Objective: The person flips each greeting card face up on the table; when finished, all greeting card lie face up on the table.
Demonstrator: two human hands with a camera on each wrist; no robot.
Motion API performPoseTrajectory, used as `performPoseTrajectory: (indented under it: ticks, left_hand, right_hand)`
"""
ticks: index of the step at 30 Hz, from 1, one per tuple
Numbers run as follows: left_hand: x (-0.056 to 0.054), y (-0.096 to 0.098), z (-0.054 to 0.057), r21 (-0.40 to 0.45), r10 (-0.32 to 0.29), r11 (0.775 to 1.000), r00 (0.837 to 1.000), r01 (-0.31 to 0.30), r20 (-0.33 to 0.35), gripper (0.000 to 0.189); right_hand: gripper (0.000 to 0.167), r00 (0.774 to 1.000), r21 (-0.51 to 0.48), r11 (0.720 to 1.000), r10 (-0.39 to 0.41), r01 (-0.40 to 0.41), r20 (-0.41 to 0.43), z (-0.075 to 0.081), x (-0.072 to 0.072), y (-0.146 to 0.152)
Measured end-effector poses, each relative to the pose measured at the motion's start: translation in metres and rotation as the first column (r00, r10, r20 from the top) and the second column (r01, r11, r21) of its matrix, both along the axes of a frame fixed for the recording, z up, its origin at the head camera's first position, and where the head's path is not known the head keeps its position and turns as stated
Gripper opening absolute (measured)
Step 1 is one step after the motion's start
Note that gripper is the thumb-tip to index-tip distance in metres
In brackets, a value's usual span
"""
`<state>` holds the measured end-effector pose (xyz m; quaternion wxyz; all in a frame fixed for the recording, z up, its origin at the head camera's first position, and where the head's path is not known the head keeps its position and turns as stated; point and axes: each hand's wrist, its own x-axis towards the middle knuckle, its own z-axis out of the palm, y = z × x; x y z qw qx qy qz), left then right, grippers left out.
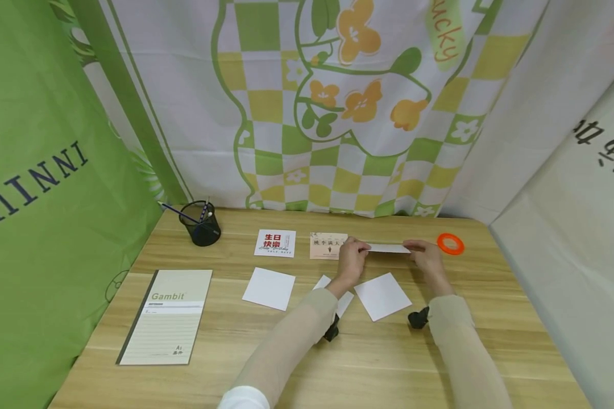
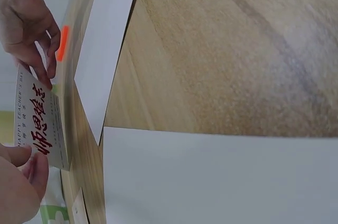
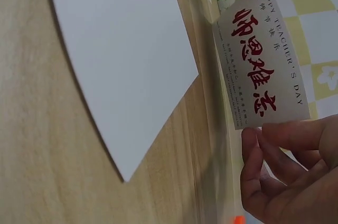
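Observation:
A Teacher's Day greeting card (image 3: 259, 65) with red characters is held on edge near the back of the table. My left hand (image 1: 352, 261) pinches its left end, and my right hand (image 1: 428, 261) pinches the right end between thumb and fingers. From the head only the card's thin pale strip shows, while both wrist views show its printed face. Just left of it lies a beige printed card (image 1: 322, 250), partly behind my left hand. White square cards (image 1: 382, 296) lie nearer me, one of them (image 1: 345, 304) partly covered by my left forearm.
An orange ring (image 1: 442, 247) lies at the back right. Farther left are a birthday card (image 1: 275, 243), another white square card (image 1: 269, 288), a black mesh pen holder (image 1: 203, 232) with pens, and a Gambit notebook (image 1: 166, 329). Curtains (image 1: 358, 182) hang behind the table.

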<state>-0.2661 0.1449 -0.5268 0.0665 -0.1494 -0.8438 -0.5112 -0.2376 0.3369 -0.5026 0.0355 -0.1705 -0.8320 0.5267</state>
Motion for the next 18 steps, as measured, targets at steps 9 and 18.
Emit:
performPoseTrajectory:
  ticks: [9, 18]
  left_hand:
    - [0.0, 0.0, 0.004, 0.049, 0.012, 0.999, 0.999, -0.01, -0.03, 0.011]
    - [-0.002, 0.0, 0.003, 0.125, -0.006, 0.992, 1.0, 0.006, -0.005, 0.01]
  right_hand:
    - [0.029, 1.0, 0.025, 1.0, 0.012, -0.012, -0.005, -0.001, 0.001, 0.006]
    - [0.024, 0.998, 0.153, 0.988, -0.006, 0.015, -0.062, -0.014, -0.001, 0.006]
